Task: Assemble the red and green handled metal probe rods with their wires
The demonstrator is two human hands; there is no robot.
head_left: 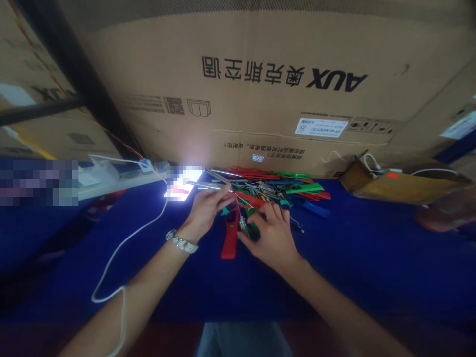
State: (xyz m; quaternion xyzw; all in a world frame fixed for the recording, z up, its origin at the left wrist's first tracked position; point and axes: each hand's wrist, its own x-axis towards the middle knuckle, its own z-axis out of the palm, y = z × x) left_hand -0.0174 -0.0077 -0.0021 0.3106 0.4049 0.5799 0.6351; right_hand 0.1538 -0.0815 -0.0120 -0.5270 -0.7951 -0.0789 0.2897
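My left hand (208, 208) is closed around a thin silver metal tube (208, 186) that points left, over the glowing phone. From the tube's right end a thin white wire runs down to a small metal-and-clear part (243, 225). My right hand (275, 233) has its fingers curled beside that small part and a green piece (253, 229); the exact grip is partly hidden. Between the hands lies a red plastic handle shell (229, 238) with an oval opening. Just behind them is a pile of red shells (253, 173), green shells (307, 188), metal tubes and small wired parts.
A lit phone (184, 183) lies left of the pile, and a white cable (126, 238) crosses the blue table cover (353, 267). A power strip (122, 178) is at the left. A large cardboard box (253, 39) stands behind; a smaller open box (412, 188) sits right.
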